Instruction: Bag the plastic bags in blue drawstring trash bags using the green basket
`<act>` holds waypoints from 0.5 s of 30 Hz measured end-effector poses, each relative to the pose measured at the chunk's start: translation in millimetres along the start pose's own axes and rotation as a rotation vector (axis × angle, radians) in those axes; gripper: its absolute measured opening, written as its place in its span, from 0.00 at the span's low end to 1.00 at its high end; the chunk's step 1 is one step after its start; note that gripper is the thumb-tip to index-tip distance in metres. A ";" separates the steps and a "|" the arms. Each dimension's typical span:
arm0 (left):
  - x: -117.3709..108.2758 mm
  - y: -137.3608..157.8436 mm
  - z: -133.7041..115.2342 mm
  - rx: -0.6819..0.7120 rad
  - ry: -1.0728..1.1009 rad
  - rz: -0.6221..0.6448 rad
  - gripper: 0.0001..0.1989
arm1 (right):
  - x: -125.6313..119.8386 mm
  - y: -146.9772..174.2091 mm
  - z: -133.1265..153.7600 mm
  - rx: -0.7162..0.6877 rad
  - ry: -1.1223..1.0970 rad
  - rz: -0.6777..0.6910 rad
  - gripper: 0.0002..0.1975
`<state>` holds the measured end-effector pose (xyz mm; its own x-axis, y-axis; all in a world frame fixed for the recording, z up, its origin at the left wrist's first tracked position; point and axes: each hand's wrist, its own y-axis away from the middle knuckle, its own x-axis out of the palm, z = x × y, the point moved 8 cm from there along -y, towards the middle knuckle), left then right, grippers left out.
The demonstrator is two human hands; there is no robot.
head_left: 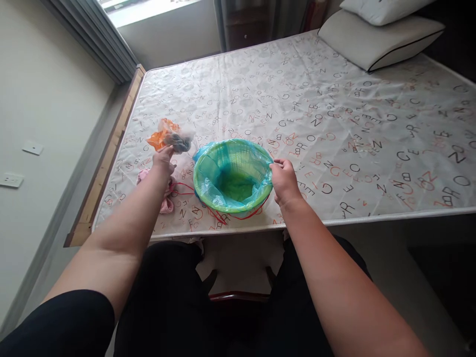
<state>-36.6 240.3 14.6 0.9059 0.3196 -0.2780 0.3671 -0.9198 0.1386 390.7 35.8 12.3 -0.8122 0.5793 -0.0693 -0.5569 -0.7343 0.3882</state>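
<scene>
A round green basket (pixel 201 197) stands on the mattress near its front edge, lined with a translucent blue plastic bag (pixel 208 181) that folds over the rim. At the basket's right rim, my right hand (pixel 284 179) is closed on the edge and the liner. To the left, my left hand (pixel 163 157) pinches a crumpled plastic bag (pixel 171 136), part orange and part clear, with something dark in it that I cannot make out. Below that hand lies a pink cloth (pixel 167 204), partly hidden by my left forearm. A red cord (pixel 240 216) runs around the basket's lower front and toward the cloth.
The letter-printed mattress (pixel 238 104) sits in a wooden bed frame (pixel 107 144). Pillows (pixel 379 42) are stacked at the far right. A wall with sockets (pixel 11 180) is on the left, with a grey curtain (pixel 100 39) behind. My legs are at the mattress's front edge.
</scene>
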 end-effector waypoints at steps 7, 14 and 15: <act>-47.1 93.6 -113.4 0.177 0.059 -0.024 0.17 | 0.6 -1.8 0.2 0.014 -0.015 0.015 0.18; -40.5 231.2 -137.6 0.407 -0.160 0.075 0.15 | 1.9 -1.8 2.6 0.014 -0.036 0.038 0.16; -34.1 243.7 -131.2 0.409 -0.188 0.103 0.16 | 1.8 -0.6 4.2 0.015 -0.031 0.043 0.15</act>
<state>49.7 35.1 182.5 0.8652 0.2096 -0.4556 0.1293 -0.9710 -0.2011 390.3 38.7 15.9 -0.8294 0.5582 -0.0238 -0.5187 -0.7535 0.4041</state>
